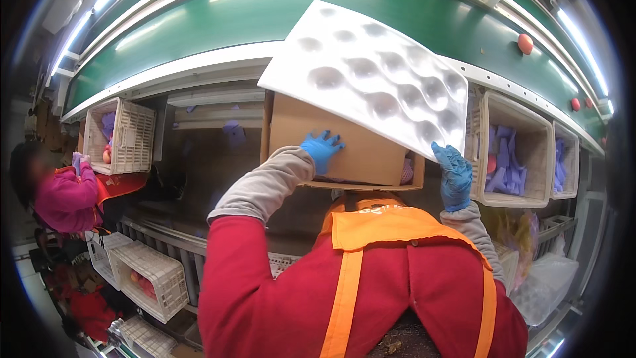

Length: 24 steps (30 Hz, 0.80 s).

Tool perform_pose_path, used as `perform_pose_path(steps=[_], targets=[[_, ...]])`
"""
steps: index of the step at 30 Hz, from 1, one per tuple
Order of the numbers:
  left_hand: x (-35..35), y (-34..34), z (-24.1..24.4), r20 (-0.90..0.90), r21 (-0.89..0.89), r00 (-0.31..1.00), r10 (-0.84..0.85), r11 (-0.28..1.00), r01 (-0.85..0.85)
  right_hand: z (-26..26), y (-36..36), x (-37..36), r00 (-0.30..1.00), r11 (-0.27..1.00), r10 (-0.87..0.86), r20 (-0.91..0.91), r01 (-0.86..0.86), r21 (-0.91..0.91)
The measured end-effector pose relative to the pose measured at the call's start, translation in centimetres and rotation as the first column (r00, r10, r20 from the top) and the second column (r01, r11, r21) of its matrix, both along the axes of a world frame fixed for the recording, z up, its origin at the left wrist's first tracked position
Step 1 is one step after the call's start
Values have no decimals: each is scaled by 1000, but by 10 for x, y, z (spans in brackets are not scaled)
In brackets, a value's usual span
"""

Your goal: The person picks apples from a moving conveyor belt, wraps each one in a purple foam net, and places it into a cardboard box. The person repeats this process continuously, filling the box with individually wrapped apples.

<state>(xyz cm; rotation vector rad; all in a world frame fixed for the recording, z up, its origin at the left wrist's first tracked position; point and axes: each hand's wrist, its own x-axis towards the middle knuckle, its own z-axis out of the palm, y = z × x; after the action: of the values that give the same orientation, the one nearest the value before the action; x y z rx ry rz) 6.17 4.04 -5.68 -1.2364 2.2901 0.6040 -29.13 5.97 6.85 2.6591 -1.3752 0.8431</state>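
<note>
My left hand [322,151], in a blue glove, lies with fingers spread on a brown cardboard sheet [330,127] inside an open cardboard box [419,171]. At the box's right end, part of a net-covered item [407,171] shows beside the sheet. My right hand [453,175], gloved in blue too, holds the lower right corner of a white moulded tray [348,62] with rounded hollows. The tray slants over the box's far side and the edge of a green conveyor belt [238,15].
Right of the box stand white plastic crates [541,159] with purple foam pieces [507,169]. Apples [525,44] lie on the belt. A co-worker [69,194] is at the left by another crate [131,139]. More crates [149,278] stand behind on a roller rack.
</note>
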Motion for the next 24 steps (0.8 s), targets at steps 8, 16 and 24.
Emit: perform_pose_path(steps=[8,16,24], targets=[[-14,21,-14,-107,-29,830,547,833,-553,-20,18,9,997,998,-19,-72,24,58],[92,85,-101,-659,-55,594,461,758,-650,-75,32,34,935,891,259,-242,-135,433],[180,124,0,-766,212,-270,584,-167,-963,-99,17,49,858,620,292,-423,166,766]])
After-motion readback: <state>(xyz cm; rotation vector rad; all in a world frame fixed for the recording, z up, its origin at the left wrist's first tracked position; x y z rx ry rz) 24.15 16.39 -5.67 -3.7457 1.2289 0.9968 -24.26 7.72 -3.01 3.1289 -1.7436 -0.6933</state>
